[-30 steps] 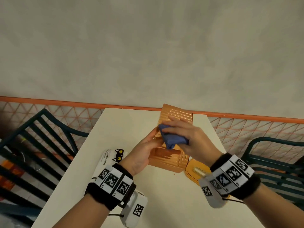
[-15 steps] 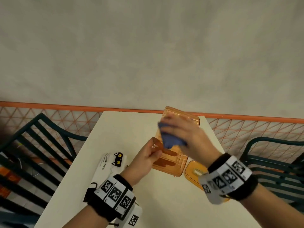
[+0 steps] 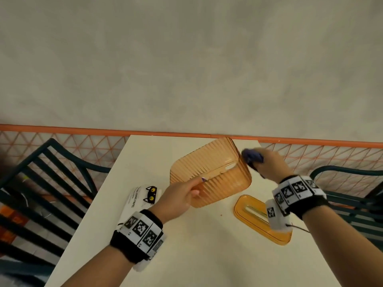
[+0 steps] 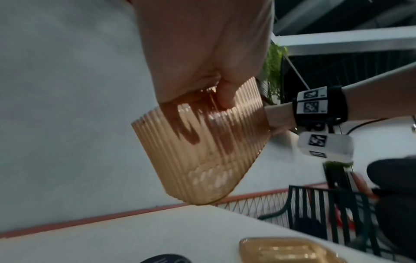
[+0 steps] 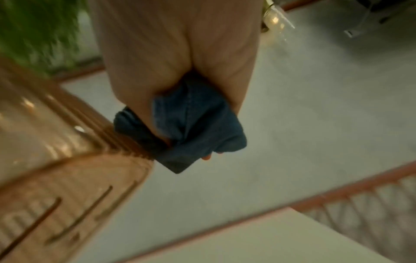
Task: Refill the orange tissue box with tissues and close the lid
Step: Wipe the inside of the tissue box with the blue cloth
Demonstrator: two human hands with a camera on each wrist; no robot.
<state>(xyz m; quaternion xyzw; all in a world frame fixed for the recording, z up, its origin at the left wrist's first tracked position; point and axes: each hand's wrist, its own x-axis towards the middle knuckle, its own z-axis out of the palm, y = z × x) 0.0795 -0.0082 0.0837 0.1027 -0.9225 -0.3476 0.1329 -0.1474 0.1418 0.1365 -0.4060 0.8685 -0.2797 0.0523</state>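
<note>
My left hand point(image 3: 186, 193) grips the ribbed orange tissue box point(image 3: 209, 170) by its near rim and holds it tilted above the white table point(image 3: 186, 245). In the left wrist view the thumb point(image 4: 225, 96) lies on the box point(image 4: 202, 151) wall, with fingers showing through from inside. My right hand point(image 3: 263, 164) clutches a bunched blue cloth point(image 3: 251, 157) against the box's far right end. The cloth point(image 5: 191, 128) touches the box point(image 5: 56, 160) edge. The orange lid point(image 3: 261, 220) with its slot lies flat on the table at the right. A white tissue pack point(image 3: 143, 199) with a cat print lies at the left.
Dark green metal chairs stand on both sides, one at the left point(image 3: 41, 183) and one at the right point(image 3: 352, 193). An orange mesh fence point(image 3: 310, 154) runs along the table's far edge. A small crumb point(image 3: 221, 215) lies on the table.
The box has been turned and tipped, its long side now slanting to the right. My right hand with the cloth moved from over the box to its far right end.
</note>
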